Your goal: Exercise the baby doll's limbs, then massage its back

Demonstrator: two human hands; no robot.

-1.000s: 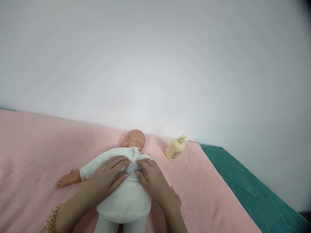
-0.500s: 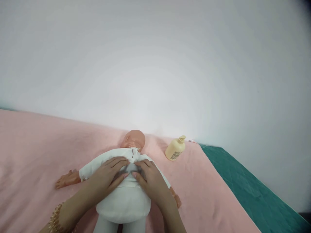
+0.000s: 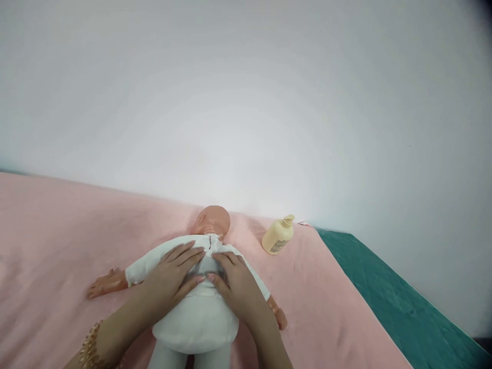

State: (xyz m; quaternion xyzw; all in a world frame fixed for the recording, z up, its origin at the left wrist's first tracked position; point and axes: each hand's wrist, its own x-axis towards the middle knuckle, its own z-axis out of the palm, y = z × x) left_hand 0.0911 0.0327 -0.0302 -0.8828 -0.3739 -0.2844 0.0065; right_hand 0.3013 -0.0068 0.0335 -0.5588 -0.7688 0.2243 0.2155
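Head camera, clock centred on the gap between the two thumbs. Item: one doll (image 3: 196,320), bald moulded head (image 3: 216,219) at twelve, white-clad body running down to the legs at six, apparently face down on a pink cloth (image 3: 338,302). One moulded fist (image 3: 281,318) lies at four; a splayed moulded hand (image 3: 109,283) lies just below nine. A short dark line marks the fabric near the neck. Left hand (image 3: 171,271), at nine: laid on the upper back, fingers extended and a little apart, gripping nothing we can see; gold bracelet (image 3: 90,346) at eight. Right hand (image 3: 239,282), at three: likewise laid on the back, fingers loosely curved, closed on nothing visible. Thumb tips near each other, apart. Handling, in our judgement: light for its bulk; trunk soft and yielding under its cloth; head and extremities stiffer, smooth, perhaps slippery. We would take hold around both sides of the trunk, supporting the neck, where the cloth edge looks frayed and may be fragile; lifting by an arm seems unwise. Also listed: yellow pump bottle (image 3: 277,238), upright between two and three; green mat (image 3: 392,292) beyond three; pale wall (image 3: 246,102), twelve.
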